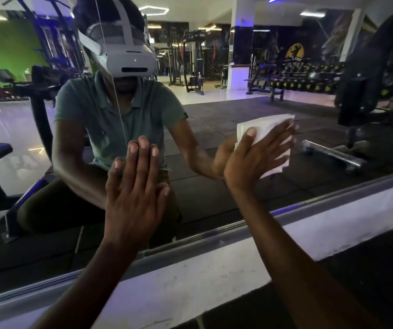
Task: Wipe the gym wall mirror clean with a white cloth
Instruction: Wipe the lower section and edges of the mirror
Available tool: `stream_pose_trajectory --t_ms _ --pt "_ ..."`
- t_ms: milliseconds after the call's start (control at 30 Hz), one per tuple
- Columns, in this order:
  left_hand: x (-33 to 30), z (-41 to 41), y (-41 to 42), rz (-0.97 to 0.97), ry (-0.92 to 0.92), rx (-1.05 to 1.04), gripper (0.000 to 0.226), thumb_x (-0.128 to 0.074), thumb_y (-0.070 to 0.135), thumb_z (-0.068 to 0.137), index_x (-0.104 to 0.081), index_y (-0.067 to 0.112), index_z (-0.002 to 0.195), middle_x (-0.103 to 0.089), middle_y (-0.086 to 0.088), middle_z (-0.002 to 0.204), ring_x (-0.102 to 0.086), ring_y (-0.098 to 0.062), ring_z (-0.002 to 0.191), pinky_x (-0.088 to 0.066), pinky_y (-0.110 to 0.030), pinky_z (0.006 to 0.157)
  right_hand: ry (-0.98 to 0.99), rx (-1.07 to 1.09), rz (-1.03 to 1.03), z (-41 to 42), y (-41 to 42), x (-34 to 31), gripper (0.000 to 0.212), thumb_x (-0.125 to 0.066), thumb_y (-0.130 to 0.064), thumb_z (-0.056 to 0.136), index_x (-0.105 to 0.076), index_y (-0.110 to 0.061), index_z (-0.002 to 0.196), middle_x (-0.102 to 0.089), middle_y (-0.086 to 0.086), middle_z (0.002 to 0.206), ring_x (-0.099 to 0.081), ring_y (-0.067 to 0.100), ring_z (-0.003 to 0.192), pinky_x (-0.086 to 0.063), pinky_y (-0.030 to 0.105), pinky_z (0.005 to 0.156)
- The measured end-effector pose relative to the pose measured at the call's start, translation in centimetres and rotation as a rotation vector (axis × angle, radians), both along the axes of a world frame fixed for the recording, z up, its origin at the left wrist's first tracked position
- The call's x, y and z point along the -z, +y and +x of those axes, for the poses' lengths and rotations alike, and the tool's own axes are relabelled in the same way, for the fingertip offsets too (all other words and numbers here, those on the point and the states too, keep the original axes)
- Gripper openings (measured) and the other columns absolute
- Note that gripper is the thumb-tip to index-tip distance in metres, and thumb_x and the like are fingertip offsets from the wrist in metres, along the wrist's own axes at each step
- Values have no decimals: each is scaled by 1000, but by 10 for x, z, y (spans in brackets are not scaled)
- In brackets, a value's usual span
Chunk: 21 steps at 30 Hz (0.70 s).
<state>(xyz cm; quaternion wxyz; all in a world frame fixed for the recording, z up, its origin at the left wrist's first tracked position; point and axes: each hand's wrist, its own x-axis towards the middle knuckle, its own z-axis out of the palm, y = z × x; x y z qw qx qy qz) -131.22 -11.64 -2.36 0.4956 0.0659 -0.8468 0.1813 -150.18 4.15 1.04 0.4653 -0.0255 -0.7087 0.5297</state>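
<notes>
My right hand [259, 157] lies flat, fingers spread, pressing the folded white cloth [265, 131] against the lower mirror [226, 119] so the whole pad bears on the glass. My left hand [136, 191], flat and holding nothing, rests on the mirror beside it, probably as a brace.

This is a gym. The wall mirror [250, 110] reflects a long dumbbell rack [309, 83], cable machines [190, 65], black rubber floor mats [238, 110], a padded bench [3, 78] and a green wall [5, 51] under blue lighting.
</notes>
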Motion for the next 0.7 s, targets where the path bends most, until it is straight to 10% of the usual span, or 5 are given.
stream_pose_trajectory --t_ms 267,567,700 --pt "-7 9 2 9 -32 74 76 -46 30 105 -12 2 167 -2 -18 176 -4 -31 163 -6 -48 131 -97 -162 98 37 5 131 88 -15 -68 108 -11 -3 167 -7 16 176 -7 37 163 -15 66 127" --pt "-50 72 -75 85 58 -6 77 -43 32 107 -7 -2 166 -1 -25 173 4 -36 163 -13 -58 129 310 -212 572 123 -83 -36 86 -41 -58 104 -18 -3 166 -8 23 174 -5 48 161 -3 68 126" --pt "-46 88 -94 24 49 -52 72 -43 30 108 -12 1 166 -6 -22 174 -6 -35 163 -10 -51 129 487 -286 848 137 -103 5 82 -46 -55 105 -11 -14 167 2 13 174 -3 48 161 -4 72 125"
